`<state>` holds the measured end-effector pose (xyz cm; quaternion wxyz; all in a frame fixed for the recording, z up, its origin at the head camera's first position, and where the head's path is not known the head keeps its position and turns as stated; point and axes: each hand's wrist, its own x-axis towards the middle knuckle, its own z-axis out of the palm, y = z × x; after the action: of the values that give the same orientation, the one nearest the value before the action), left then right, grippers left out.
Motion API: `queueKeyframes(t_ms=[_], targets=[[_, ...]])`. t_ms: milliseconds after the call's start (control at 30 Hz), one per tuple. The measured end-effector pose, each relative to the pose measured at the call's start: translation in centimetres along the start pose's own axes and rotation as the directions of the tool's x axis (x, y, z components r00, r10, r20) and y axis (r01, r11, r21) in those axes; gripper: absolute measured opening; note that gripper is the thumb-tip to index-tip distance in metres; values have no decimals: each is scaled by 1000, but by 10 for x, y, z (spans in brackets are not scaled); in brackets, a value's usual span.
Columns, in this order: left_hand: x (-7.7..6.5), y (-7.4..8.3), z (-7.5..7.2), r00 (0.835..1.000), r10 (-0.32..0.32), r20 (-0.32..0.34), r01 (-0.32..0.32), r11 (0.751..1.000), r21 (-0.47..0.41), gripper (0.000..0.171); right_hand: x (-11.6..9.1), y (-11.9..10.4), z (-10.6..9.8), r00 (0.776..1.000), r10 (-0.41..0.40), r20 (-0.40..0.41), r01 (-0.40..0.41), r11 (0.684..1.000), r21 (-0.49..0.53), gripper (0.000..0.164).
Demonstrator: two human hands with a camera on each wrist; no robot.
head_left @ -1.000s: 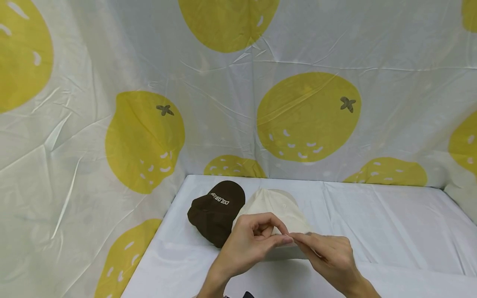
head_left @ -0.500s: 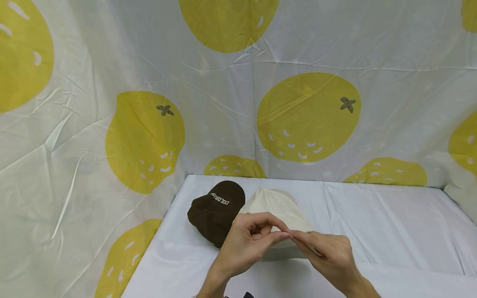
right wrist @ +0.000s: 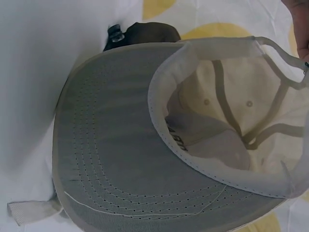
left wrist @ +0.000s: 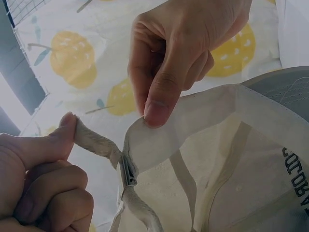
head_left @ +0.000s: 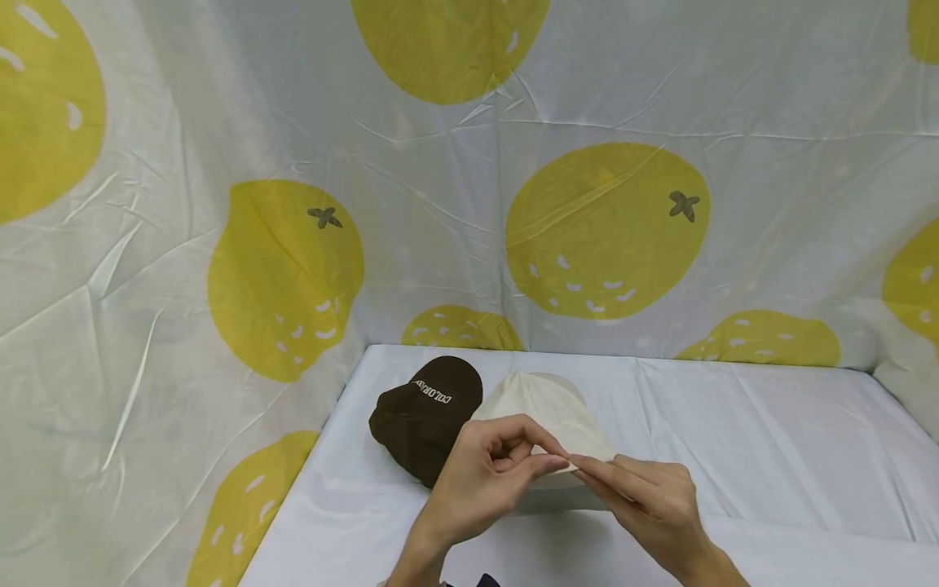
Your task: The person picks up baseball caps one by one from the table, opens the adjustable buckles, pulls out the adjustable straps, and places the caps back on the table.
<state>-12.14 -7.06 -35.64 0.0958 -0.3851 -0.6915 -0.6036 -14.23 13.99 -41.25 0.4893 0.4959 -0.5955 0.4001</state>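
Note:
A cream baseball cap (head_left: 546, 403) with a grey brim (right wrist: 125, 135) is between my hands. My left hand (head_left: 477, 481) and right hand (head_left: 653, 505) meet fingertip to fingertip in the head view, each pinching cloth at the cap's edge. The left wrist view shows one hand on the free end of the back strap (left wrist: 94, 137), the other on the inner sweatband (left wrist: 159, 140); I cannot tell which is which. The strap runs through a small metal buckle (left wrist: 128, 171). Left of the cream cap lies a dark brown baseball cap (head_left: 425, 424) with white lettering.
White cloth covers the table (head_left: 756, 440), reaching far to the right. A lemon-print curtain (head_left: 433, 220) rises along the back and left side. A beige fabric strip (right wrist: 34, 211) lies beside the brim.
Both hands keep nearly the same place. The left fingertips have shifted slightly left, and a pale bit of cloth shows between the two hands' fingertips.

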Motion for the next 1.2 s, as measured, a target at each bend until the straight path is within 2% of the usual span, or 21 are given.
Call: queueKeyframes(t_ms=[133,400,600,900,1200], targets=[[-1,2,-4,999,12,-37,-11,1000,10,5,-2,0,-1,1000,24,-9,-24,1000,-8,24],[0,1,-7,995,-3,-101,-4,997,-72,6,-2,0,-1,999,38,-35,-38,999,2,24],[-1,-1,-9,990,-3,-142,-9,996,-89,7,-2,-2,-1,998,62,-33,-61,998,15,23],[-1,-1,-10,983,-12,-184,-6,995,-99,7,-3,0,0,999,39,-33,-37,998,47,21],[-1,-2,-11,975,-19,-223,-14,989,-147,9,-2,-1,2,998,21,-52,-18,998,56,19]])
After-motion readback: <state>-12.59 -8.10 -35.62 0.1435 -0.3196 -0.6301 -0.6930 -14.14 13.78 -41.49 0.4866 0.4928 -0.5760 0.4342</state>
